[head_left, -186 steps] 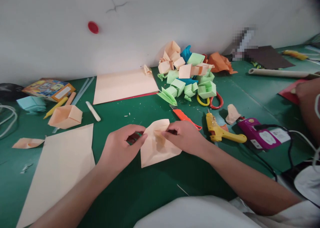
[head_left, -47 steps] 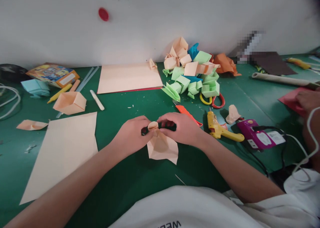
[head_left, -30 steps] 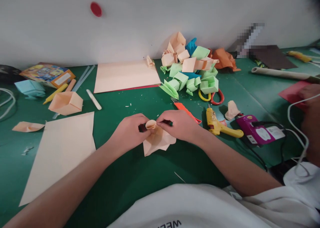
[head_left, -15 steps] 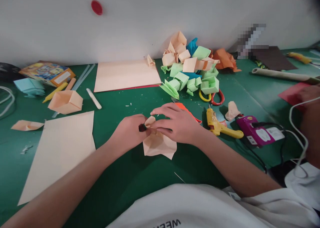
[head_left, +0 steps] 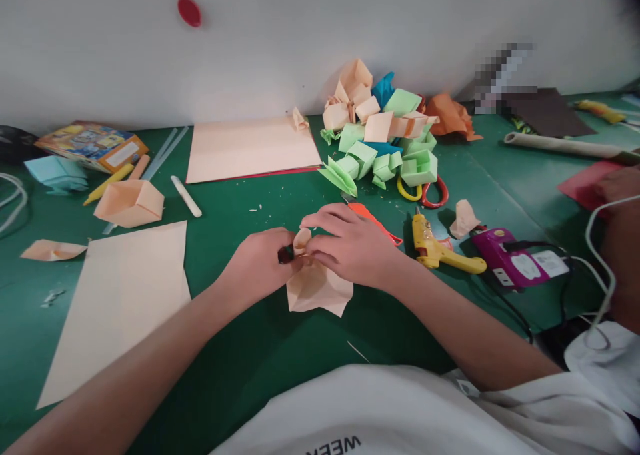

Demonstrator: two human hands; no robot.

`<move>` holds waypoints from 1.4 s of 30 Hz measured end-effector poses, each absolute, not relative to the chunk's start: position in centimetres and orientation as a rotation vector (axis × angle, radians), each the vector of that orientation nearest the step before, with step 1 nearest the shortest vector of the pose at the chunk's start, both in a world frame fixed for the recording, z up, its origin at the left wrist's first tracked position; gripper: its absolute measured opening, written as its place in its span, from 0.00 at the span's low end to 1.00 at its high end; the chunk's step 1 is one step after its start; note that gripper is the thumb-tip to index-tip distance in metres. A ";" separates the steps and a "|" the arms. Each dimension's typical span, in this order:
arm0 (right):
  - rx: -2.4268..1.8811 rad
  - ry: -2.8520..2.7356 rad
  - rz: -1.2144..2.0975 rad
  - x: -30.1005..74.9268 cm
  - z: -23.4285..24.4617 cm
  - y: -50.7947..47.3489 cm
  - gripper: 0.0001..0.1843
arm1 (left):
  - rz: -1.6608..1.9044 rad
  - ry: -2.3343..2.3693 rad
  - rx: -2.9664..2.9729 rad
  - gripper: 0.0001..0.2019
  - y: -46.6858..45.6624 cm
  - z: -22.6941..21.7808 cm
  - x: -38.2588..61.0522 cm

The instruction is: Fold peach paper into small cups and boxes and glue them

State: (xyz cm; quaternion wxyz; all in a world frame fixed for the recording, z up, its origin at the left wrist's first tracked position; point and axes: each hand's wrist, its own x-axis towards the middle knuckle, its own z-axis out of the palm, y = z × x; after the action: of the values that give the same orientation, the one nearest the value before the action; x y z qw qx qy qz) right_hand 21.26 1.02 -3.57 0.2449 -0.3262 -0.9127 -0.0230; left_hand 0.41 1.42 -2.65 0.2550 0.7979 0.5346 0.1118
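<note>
In the middle of the green table, my left hand (head_left: 263, 258) and my right hand (head_left: 350, 242) meet over a piece of peach paper (head_left: 320, 292). Both hands are closed on its upper part, which curls up between my fingers. The paper's wavy lower edge spreads out below them. A small dark object (head_left: 285, 254) with a glossy surface shows at my left fingers; its kind is unclear. Behind my right hand lies an orange-handled tool (head_left: 375, 222), partly hidden.
A yellow glue gun (head_left: 440, 248) and purple power box (head_left: 520, 258) lie right, cords trailing. Folded papers (head_left: 383, 138) pile behind, near scissors (head_left: 435, 192). Peach sheets (head_left: 125, 302) and an open paper box (head_left: 129, 203) lie left. Another person's hand (head_left: 620, 185) is far right.
The paper's curled upper part stands slightly more upright between my fingers. My right fingers have shifted a little, while the view has moved slightly.
</note>
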 end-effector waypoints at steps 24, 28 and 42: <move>-1.171 -2.020 0.977 21.5 -3.2 0.6 0.08 | 0.348 1.467 2.136 0.14 1.6 -2.6 0.3; -1.148 -2.014 0.980 21.4 -3.3 0.7 0.07 | 0.298 1.425 2.113 0.11 2.2 -2.3 0.3; -1.249 -2.058 0.941 21.1 -3.4 1.1 0.06 | 0.261 1.449 2.176 0.09 2.0 -1.6 0.9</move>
State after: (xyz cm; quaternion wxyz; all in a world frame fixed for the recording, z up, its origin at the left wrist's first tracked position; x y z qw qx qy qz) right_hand 21.07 1.07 -3.40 0.2749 -0.4646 -0.7656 0.3500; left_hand 0.86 2.00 -1.62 0.2547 0.8010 0.5333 0.0959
